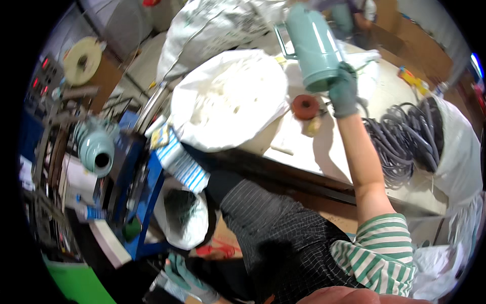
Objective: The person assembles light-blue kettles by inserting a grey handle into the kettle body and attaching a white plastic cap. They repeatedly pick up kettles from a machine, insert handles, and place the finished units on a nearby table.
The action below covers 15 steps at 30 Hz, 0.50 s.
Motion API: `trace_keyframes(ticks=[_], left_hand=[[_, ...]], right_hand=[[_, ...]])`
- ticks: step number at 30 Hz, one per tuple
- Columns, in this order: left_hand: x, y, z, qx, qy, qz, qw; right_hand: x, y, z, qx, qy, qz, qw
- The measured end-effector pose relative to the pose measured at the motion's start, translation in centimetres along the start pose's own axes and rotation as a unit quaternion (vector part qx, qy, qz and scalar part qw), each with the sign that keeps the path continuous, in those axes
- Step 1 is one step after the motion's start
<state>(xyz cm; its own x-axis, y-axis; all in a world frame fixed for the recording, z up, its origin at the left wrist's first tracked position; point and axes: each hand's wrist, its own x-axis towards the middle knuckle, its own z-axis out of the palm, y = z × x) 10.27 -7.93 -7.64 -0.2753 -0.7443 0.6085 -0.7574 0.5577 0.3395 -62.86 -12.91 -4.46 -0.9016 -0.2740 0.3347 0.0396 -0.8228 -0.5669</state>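
Note:
My right hand (344,93), in a grey-green glove, is closed on the near end of a shiny pale teal jug (314,45). The jug is held tilted over the table, its loop handle on the left side. Beneath it on the table lies a reddish-brown ring-shaped roll (305,107). Low in the view, my left hand (185,277), gloved too, has its fingers stretched out beside some clear plastic (169,290). Nothing shows clearly in that hand. A second teal piece (96,152) with a dark round hole sits in the machine at the left.
An open white sack (228,96) full of white pieces stands at the table's left. Coiled grey tubing (405,137) lies on the right. A white bag (186,215) with dark contents stands by the machine's blue frame (147,207). Another person (362,17) is across the table.

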Motion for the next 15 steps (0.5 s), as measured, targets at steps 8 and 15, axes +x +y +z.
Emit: trace_keyframes(ticks=[8,15], left_hand=[[2.2,-0.4,3.7,-0.157,-0.025,-0.300,0.941],[-1.2,-15.2,18.3,-0.114,-0.363,-0.242,0.893]], right_hand=[[-2.5,1.8,-2.5,-0.179,0.013,0.118,0.977],[-33.0,5.3,4.6,-0.441,-0.568,-0.088,0.689]])
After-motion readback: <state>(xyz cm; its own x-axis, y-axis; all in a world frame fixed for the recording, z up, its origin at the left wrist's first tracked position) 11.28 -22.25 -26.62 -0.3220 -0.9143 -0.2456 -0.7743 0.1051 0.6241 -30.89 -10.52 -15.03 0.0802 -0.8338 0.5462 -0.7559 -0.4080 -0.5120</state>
